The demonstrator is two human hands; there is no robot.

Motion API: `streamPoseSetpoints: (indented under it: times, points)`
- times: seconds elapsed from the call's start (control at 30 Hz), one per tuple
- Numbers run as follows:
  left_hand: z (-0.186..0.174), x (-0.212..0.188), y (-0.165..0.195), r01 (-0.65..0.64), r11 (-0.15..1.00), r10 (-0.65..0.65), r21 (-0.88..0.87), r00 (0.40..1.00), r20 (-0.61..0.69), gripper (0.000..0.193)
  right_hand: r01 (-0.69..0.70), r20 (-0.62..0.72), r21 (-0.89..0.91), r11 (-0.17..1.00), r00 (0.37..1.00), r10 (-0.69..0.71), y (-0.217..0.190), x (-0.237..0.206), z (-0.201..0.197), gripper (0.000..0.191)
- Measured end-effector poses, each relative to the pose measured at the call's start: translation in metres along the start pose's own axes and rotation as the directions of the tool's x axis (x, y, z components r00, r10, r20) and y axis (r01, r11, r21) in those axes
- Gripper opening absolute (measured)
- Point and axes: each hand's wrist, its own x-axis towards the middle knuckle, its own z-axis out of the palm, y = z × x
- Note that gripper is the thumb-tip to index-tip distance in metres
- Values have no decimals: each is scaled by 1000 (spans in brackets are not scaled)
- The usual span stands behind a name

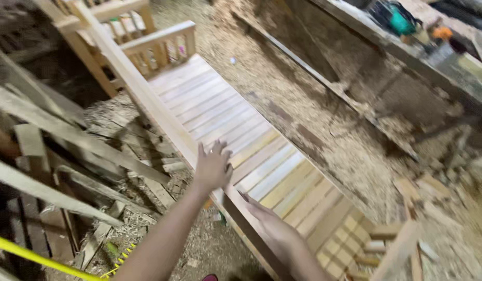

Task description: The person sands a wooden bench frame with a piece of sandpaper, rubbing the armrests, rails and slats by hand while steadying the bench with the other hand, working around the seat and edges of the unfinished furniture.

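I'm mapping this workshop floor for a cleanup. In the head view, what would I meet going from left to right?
Yellow tape measure → pile of scrap boards → left hand on the side rail → right hand → slatted bed frame → sawdust-covered floor → workbench with tools.

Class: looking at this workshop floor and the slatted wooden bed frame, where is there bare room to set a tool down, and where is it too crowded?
Free: the slats between the side rail and the sawdust floor. Crowded: the scrap boards beside the left hand, and offcuts beyond the right hand.
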Motion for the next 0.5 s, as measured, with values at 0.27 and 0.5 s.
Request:
streamPoseSetpoints:
  times: [0.27,0.5]
  points:
    - [-20,11,3,4,999,-12,34,967,254,50,-294,-36,-312,903,954,298,27,-135,-58,80]
    - [-28,10,-7,-60,994,35,89,964,265,48,-11,194,-408,913,976,98,-36,53,36,81]
